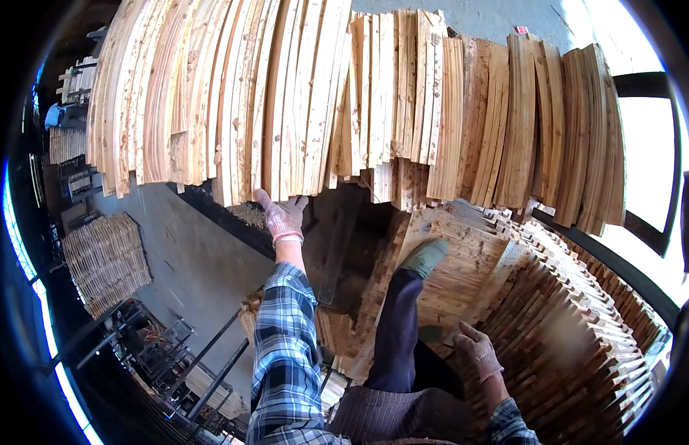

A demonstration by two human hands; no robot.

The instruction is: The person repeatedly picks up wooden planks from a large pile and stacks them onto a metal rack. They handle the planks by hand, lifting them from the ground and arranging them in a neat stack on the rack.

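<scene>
A long row of narrow wooden boards (300, 96) lies side by side across the top of the view. My left hand (284, 219), in a pale pinkish work glove, reaches up to their near ends. Its thumb and fingers sit at both sides of a board end and appear to grip it; the fingertips are partly hidden. Lower right, my gloved right hand (478, 352) is held loosely with fingers apart and nothing in it. Beside it rises a large stack of crosswise-laid boards (545, 326).
One foot in a green shoe (424, 258) stands on a wooden platform (463, 248). Farther left, another stack of slats (107, 259) rests on the grey floor (181, 259). Dark metal bars (211, 345) cross the lower left. A black frame (645, 85) stands at the right.
</scene>
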